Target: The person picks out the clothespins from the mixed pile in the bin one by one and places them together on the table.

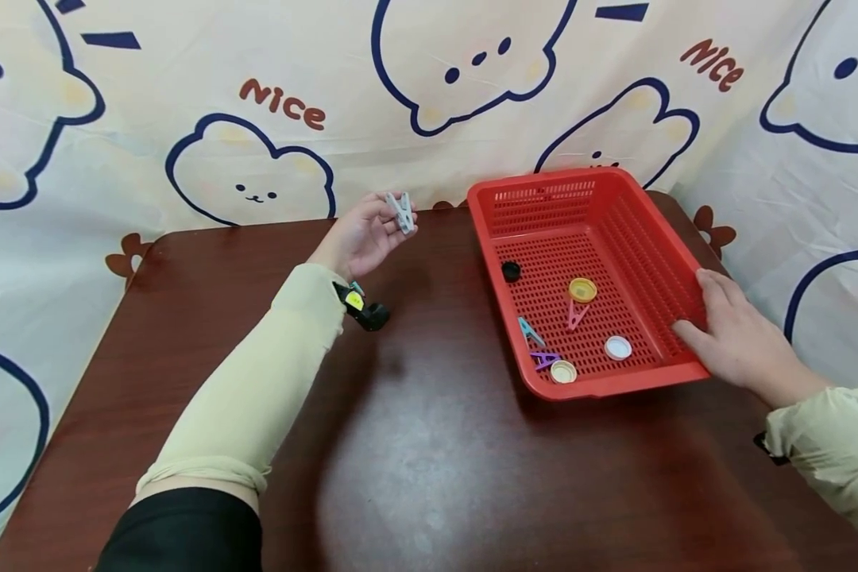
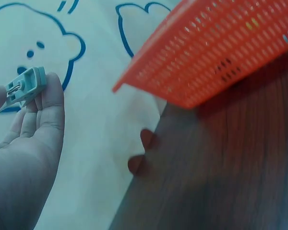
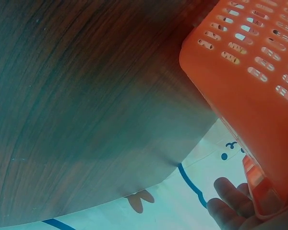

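Head view: one pale, A-shaped clothespin (image 1: 401, 213) is out of the basket (image 1: 629, 385), pinched in the left hand's (image 1: 363, 238) narrow grip toward 11 o'clock.
Three plastic pins (image 1: 545, 360) and four round caps (image 1: 618, 348) already lie inside that red, slotted basket, 4 o'clock from the clothespin; the right hand's (image 1: 747, 342) grip clasps its smooth rim, over a glossy wood-grained bench (image 1: 415, 469).

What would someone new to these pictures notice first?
The bright red plastic basket would probably catch the eye first, on the right of the head view, with a white cap and a pink clothespin among the small things inside and the right hand gripping its right side. Next comes the left hand, left of the basket, pinching a pale clothespin. Behind them hangs a cartoon-printed cloth.
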A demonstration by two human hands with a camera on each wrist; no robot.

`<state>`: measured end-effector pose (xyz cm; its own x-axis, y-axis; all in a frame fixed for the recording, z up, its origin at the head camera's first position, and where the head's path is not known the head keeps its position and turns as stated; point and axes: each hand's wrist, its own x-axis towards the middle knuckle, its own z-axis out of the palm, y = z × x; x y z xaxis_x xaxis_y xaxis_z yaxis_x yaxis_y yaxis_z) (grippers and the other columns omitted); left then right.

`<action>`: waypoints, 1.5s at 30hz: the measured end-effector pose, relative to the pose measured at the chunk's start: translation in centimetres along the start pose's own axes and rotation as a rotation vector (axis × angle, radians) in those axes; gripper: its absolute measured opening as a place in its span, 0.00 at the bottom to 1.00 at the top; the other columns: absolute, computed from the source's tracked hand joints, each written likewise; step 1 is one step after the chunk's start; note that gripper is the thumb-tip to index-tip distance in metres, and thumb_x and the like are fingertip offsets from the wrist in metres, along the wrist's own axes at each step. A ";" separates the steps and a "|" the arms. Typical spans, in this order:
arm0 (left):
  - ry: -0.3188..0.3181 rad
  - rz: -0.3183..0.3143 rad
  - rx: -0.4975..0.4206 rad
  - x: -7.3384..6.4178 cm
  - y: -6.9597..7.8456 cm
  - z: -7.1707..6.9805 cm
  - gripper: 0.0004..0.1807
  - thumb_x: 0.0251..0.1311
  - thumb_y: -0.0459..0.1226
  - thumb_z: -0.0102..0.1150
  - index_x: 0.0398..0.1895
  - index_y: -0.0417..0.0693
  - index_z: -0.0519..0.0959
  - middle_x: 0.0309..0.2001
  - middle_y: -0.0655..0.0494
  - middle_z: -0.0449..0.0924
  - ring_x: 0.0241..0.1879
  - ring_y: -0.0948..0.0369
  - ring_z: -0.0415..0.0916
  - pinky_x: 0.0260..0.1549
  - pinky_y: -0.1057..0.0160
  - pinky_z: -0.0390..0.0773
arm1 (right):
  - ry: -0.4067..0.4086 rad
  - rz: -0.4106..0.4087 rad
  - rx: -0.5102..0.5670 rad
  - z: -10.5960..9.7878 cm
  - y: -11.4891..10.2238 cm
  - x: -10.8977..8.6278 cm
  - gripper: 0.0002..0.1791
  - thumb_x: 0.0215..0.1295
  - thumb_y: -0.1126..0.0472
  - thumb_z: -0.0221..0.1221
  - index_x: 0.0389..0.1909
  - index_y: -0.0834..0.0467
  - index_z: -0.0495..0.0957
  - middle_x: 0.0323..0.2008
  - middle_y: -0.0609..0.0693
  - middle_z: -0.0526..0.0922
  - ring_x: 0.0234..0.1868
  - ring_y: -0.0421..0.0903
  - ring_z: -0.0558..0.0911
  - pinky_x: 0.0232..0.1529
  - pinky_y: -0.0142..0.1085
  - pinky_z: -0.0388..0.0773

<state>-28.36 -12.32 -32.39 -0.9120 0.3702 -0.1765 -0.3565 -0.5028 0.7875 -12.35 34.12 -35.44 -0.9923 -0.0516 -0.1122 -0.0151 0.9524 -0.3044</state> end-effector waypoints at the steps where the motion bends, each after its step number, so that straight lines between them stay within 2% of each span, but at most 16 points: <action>1: 0.007 0.000 -0.004 -0.2 0.0 -0.4 0.13 0.76 0.27 0.38 0.58 0.41 0.67 0.53 0.45 0.73 0.49 0.52 0.73 0.56 0.59 0.77 | -0.003 0.003 0.000 0.0 0.0 0.0 0.47 0.75 0.53 0.54 0.78 0.73 0.38 0.73 0.77 0.47 0.63 0.76 0.60 0.52 0.75 0.68; 6: 0.025 0.014 -0.057 -0.9 0.1 -2.4 0.14 0.75 0.26 0.39 0.59 0.39 0.66 0.51 0.44 0.72 0.49 0.52 0.74 0.48 0.61 0.81 | -0.009 0.010 0.002 0.1 0.1 -0.2 0.47 0.75 0.53 0.53 0.78 0.74 0.37 0.73 0.77 0.46 0.63 0.76 0.59 0.52 0.75 0.68; 13: 0.058 0.018 -0.168 -2.4 0.3 -5.7 0.12 0.75 0.26 0.37 0.54 0.40 0.68 0.49 0.45 0.75 0.47 0.53 0.74 0.48 0.60 0.81 | -0.006 0.009 0.002 0.3 0.2 -0.2 0.46 0.75 0.53 0.52 0.78 0.73 0.38 0.73 0.77 0.46 0.62 0.76 0.60 0.51 0.75 0.68; 19: 0.103 0.006 -0.187 -3.5 0.2 -8.1 0.12 0.76 0.26 0.37 0.56 0.40 0.68 0.46 0.45 0.77 0.44 0.54 0.76 0.47 0.60 0.82 | -0.006 0.005 -0.001 0.5 0.3 -0.2 0.46 0.75 0.54 0.52 0.78 0.73 0.37 0.73 0.77 0.46 0.62 0.76 0.60 0.51 0.75 0.68; 26: 0.089 0.018 -0.181 -4.9 0.7 -9.8 0.11 0.76 0.25 0.39 0.52 0.38 0.72 0.44 0.44 0.79 0.43 0.53 0.78 0.47 0.59 0.82 | -0.005 0.012 0.002 0.6 0.4 -0.3 0.47 0.75 0.54 0.53 0.78 0.74 0.37 0.73 0.77 0.46 0.62 0.77 0.60 0.50 0.75 0.68; 30: 0.083 0.063 -0.166 -6.4 1.5 -11.2 0.12 0.76 0.24 0.39 0.49 0.37 0.75 0.45 0.43 0.79 0.44 0.53 0.79 0.48 0.58 0.82 | 0.003 0.011 -0.001 0.5 0.3 -0.2 0.47 0.74 0.54 0.54 0.78 0.74 0.37 0.73 0.77 0.46 0.61 0.77 0.61 0.49 0.75 0.69; 34: 0.091 0.086 -0.127 -8.0 2.0 -12.4 0.13 0.76 0.24 0.39 0.51 0.37 0.75 0.46 0.44 0.80 0.44 0.53 0.80 0.50 0.59 0.82 | 0.009 0.005 -0.005 0.2 0.2 -0.1 0.47 0.75 0.54 0.53 0.78 0.73 0.37 0.73 0.77 0.46 0.61 0.77 0.60 0.50 0.76 0.68; 38: 0.092 0.064 -0.132 -9.1 2.0 -13.3 0.14 0.77 0.24 0.37 0.54 0.38 0.73 0.45 0.45 0.81 0.45 0.54 0.81 0.51 0.59 0.81 | 0.007 0.006 -0.005 0.2 0.1 0.0 0.47 0.75 0.54 0.52 0.78 0.74 0.37 0.73 0.78 0.46 0.62 0.77 0.60 0.51 0.76 0.67; 45: 0.068 0.019 -0.195 -10.0 1.0 -14.2 0.15 0.77 0.24 0.35 0.55 0.37 0.73 0.46 0.44 0.80 0.47 0.53 0.80 0.52 0.59 0.81 | 0.015 -0.003 -0.005 0.4 0.1 0.0 0.46 0.76 0.54 0.52 0.78 0.74 0.37 0.73 0.78 0.46 0.62 0.77 0.60 0.53 0.76 0.65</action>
<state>-22.45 -27.66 -38.25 -0.9281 0.3092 -0.2076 -0.3659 -0.6533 0.6628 -12.34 34.07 -35.87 -0.9941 -0.0502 -0.0965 -0.0191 0.9538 -0.2999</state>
